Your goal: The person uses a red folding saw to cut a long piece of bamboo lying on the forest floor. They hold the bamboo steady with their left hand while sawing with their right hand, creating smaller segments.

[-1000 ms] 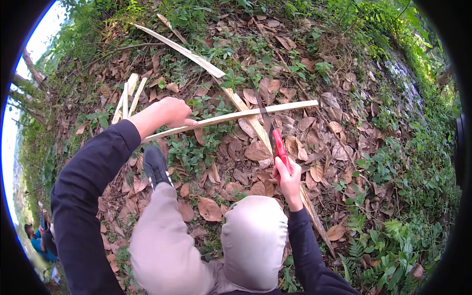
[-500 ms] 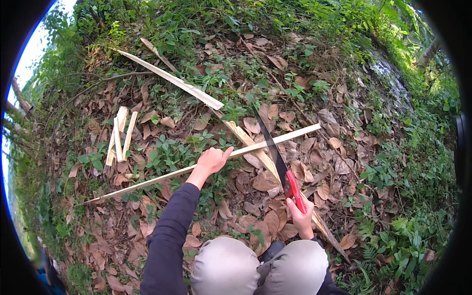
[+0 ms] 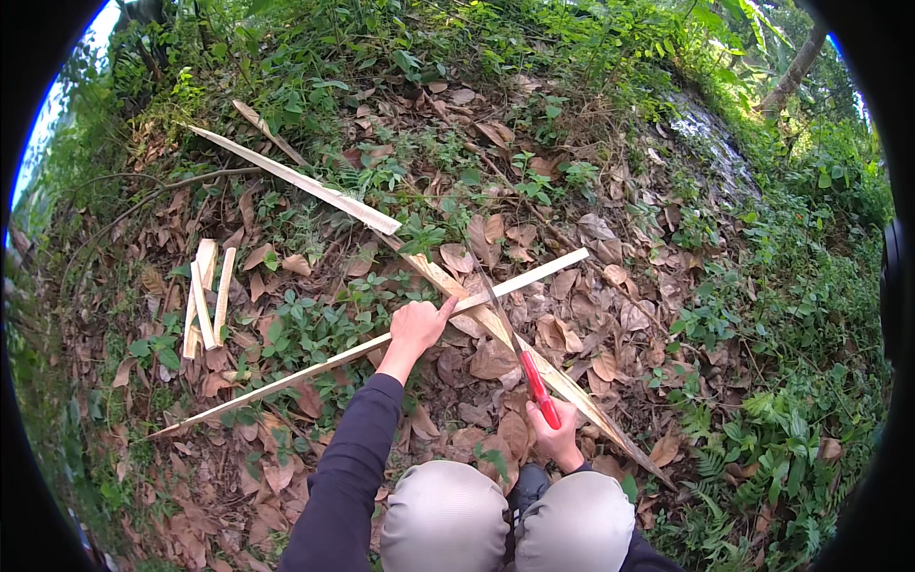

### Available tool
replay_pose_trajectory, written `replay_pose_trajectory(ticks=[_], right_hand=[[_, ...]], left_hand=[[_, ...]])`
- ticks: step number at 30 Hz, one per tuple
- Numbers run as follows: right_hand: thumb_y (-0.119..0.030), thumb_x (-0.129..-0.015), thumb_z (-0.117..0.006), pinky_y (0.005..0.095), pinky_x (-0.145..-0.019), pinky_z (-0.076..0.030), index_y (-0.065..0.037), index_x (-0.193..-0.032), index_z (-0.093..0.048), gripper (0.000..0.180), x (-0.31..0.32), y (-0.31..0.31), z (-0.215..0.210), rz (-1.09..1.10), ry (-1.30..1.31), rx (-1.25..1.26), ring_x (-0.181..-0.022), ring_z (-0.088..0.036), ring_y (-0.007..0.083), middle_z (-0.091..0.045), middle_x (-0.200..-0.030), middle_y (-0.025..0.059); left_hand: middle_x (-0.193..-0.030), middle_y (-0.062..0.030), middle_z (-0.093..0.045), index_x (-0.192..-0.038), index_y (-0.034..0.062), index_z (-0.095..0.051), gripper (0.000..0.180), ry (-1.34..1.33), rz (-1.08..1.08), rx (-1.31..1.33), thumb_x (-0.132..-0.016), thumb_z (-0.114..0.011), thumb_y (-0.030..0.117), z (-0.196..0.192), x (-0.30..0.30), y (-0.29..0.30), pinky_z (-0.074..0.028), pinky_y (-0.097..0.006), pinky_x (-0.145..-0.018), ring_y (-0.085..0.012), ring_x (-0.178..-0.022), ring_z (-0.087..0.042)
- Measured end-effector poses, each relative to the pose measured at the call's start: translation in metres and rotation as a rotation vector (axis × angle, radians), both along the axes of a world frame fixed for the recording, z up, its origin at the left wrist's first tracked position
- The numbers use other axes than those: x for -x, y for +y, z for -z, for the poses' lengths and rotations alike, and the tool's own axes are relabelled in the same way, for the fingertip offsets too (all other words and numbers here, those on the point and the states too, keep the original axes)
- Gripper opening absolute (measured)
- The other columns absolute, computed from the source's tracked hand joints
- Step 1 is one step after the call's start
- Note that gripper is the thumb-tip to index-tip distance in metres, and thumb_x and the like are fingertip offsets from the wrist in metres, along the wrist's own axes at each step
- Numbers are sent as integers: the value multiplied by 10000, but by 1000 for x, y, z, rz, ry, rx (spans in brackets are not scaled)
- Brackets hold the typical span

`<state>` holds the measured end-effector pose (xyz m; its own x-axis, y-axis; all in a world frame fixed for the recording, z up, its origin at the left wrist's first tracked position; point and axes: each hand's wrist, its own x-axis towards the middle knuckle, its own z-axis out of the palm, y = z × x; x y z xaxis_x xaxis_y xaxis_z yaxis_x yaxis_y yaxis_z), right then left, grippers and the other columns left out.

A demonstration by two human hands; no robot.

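Compared with half a second ago: much the same pose, left hand closed a little further along the slat, knife dropped lower and now lying nearly along the plank instead of raised over it. Against the frame a second ago: left arm pulled in from the far reach, knees drawn together at the bottom edge.

Slat: long and pale, on the leaf-strewn ground, long axis running from lower left to upper right, far end pointing up-right past the plank. Left fingers wrapped around it near its middle, thumb stretched along it. Crossing over the plank just beside that hand.

Plank: other diagonal, from upper left down to lower right.

Knife: red handle gripped tight in the right hand, dark blade pointing up and slightly left, tip at the crossing.

Short offcuts well apart to the left.
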<state>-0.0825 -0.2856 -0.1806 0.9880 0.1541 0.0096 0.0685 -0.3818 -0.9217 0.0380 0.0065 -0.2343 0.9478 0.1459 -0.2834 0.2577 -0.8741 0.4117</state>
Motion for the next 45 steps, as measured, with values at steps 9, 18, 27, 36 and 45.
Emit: replay_pose_trajectory(ticks=[9, 18, 27, 36, 45], right_hand=[[-69, -843, -665, 301, -443, -306, -6, -651, -541, 237, -18, -7, 6, -33, -53, -42, -452, -369, 81, -393, -494, 6], [-53, -814, -664, 321, -444, -348, -9, -657, -550, 199, 3, -9, 23, -6, -65, -27, -403, -435, 150, -447, -490, 66], [-56, -767, -656, 320, -442, -402, -10, -633, -552, 175, 50, -66, -2, -78, -32, 2, -401, -513, 172, -469, -484, 82], [-40, -810, -640, 334, -438, -351, -36, -647, -510, 208, 2, -21, 19, -20, -144, -62, -380, -444, 186, -427, -486, 61], [-49, -821, -638, 299, -422, -344, -17, -636, -506, 230, 14, -15, 7, 37, -65, -176, -406, -427, 83, -417, -481, 23]], left_hand=[[-684, -218, -685, -674, 30, -730, 654, -187, -134, -176, -1010, -356, 447, 27, 2, -13, -546, -500, -667, -396, -659, -690], [-602, -179, -662, -611, 56, -716, 592, -246, -165, -241, -988, -408, 393, 37, 9, -26, -545, -465, -574, -359, -567, -675], [-638, -187, -679, -637, 41, -719, 594, -305, -213, -291, -990, -403, 399, 32, -19, 1, -558, -489, -670, -376, -638, -695], [-623, -216, -658, -618, 27, -701, 615, -304, -188, -336, -1000, -380, 386, 36, -2, -18, -550, -500, -614, -394, -590, -671], [-632, -204, -666, -636, 32, -710, 617, -288, -207, -336, -1002, -367, 392, 35, -2, -17, -552, -495, -623, -389, -601, -675]])
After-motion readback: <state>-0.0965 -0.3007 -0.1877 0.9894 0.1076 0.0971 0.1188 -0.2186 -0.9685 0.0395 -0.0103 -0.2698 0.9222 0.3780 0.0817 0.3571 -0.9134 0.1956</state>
